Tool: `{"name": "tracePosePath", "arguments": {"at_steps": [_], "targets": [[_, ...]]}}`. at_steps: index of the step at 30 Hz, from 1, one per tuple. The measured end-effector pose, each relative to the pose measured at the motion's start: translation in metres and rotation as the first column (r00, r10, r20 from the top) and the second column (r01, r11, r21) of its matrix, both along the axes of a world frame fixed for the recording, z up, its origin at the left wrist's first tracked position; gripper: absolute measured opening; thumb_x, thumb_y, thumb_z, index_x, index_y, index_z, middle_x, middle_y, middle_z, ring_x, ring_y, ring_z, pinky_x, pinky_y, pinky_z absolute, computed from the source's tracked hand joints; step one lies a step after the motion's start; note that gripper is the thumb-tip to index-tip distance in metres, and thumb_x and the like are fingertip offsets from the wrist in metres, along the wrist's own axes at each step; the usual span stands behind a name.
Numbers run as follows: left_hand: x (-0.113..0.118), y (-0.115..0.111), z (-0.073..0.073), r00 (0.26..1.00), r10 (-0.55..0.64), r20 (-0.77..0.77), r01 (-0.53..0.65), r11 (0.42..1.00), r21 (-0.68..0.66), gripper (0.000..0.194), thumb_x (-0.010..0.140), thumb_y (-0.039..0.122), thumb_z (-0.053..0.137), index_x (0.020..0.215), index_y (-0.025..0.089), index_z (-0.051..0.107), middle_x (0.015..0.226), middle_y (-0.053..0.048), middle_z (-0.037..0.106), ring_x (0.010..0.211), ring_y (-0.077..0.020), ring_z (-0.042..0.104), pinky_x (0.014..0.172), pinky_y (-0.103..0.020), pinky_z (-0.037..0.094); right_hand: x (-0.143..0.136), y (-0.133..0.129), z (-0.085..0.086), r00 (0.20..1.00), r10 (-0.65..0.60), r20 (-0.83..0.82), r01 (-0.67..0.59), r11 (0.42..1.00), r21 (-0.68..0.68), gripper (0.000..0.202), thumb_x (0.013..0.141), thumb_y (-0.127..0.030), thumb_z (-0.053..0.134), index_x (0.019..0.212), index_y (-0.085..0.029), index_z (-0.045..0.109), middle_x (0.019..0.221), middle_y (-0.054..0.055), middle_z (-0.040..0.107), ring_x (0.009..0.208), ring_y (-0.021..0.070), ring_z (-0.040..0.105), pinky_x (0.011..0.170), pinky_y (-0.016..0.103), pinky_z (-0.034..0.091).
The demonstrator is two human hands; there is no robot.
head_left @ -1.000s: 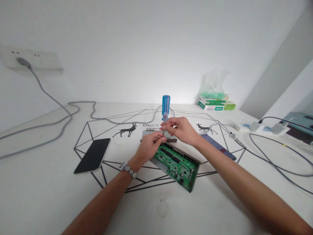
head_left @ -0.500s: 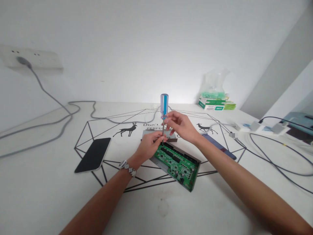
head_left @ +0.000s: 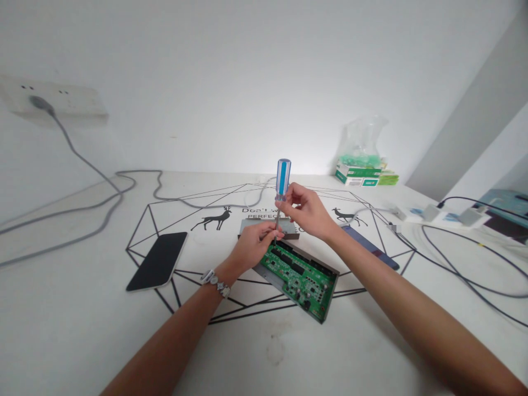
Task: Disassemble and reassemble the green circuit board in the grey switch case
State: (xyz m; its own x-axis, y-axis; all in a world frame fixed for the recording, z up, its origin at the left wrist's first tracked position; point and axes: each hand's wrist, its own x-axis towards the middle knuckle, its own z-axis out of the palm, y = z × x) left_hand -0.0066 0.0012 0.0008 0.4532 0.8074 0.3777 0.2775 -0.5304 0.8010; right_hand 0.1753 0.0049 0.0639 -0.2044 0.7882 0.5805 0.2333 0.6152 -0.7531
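From where I'm standing, the right hand (head_left: pixel 308 210) is now gripping higher on the screwdriver with a clear-and-blue ribbed handle and slim metal shaft (head_left: pixel 283 177): its thumb and fingers are pinching the base of the handle, whereas a second ago they were holding the shaft. The tool is also leaning slightly to the right now, having been standing nearly straight. The left hand (head_left: pixel 252 245) is staying put, its fingers closing around the shaft just above the tip. That tip is pointing down at the far left end of the long green circuit board in a grey metal tray (head_left: pixel 295 278), which is lying slantwise on the white table (head_left: pixel 264 352) without shifting. To my eye, the new hold is giving the right hand better purchase for turning, while the left is steadying; whether the tip is sitting in a screw, I can't tell.
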Motion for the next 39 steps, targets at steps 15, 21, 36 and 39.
{"name": "tracePosePath", "arguments": {"at_steps": [15,21,36,39], "targets": [[0.001,-0.008,0.012,0.995,0.056,-0.081,-0.054,0.998,0.031,0.024,0.095,0.032,0.053,0.096,0.017,0.071,0.099,-0.005,0.078,0.092,-0.0212,0.073,0.085,-0.031,0.055,-0.015,-0.008,-0.006,0.974,-0.209,-0.087,0.215,0.974,0.066,0.022,0.079,-0.025,0.066,0.072,-0.023,0.045,0.055,-0.009,0.038,0.053,0.0101,0.035,0.057,0.026,0.033],[-0.001,-0.009,0.015,0.983,0.093,-0.156,-0.083,0.994,0.071,0.027,0.096,0.035,0.052,0.098,0.016,0.072,0.094,-0.004,0.077,0.081,-0.0181,0.07,0.076,-0.029,0.053,-0.016,-0.008,-0.01,0.973,-0.206,-0.105,0.213,0.975,0.056,0.022,0.081,-0.028,0.068,0.074,-0.023,0.047,0.055,-0.009,0.04,0.052,0.0099,0.036,0.056,0.025,0.034],[-0.004,-0.008,0.0,0.889,0.07,-0.453,0.107,0.929,0.353,0.027,0.095,0.027,0.052,0.115,0.015,0.066,0.117,-0.011,0.07,0.112,-0.0258,0.06,0.103,-0.042,0.047,0.007,-0.024,-0.007,0.908,0.003,-0.419,0.012,0.999,0.032,0.031,0.087,-0.047,0.069,0.082,-0.025,0.048,0.055,-0.008,0.052,0.046,0.0106,0.049,0.044,0.024,0.038],[0.001,-0.014,0.005,0.858,0.096,-0.505,0.122,0.917,0.38,0.029,0.095,0.034,0.054,0.115,0.017,0.066,0.116,-0.009,0.069,0.111,-0.0261,0.059,0.101,-0.042,0.047,0.021,-0.03,-0.018,0.835,-0.088,-0.544,0.037,0.994,-0.104,0.032,0.086,-0.047,0.07,0.08,-0.024,0.048,0.059,-0.006,0.058,0.043,0.0102,0.05,0.041,0.023,0.037]]}}
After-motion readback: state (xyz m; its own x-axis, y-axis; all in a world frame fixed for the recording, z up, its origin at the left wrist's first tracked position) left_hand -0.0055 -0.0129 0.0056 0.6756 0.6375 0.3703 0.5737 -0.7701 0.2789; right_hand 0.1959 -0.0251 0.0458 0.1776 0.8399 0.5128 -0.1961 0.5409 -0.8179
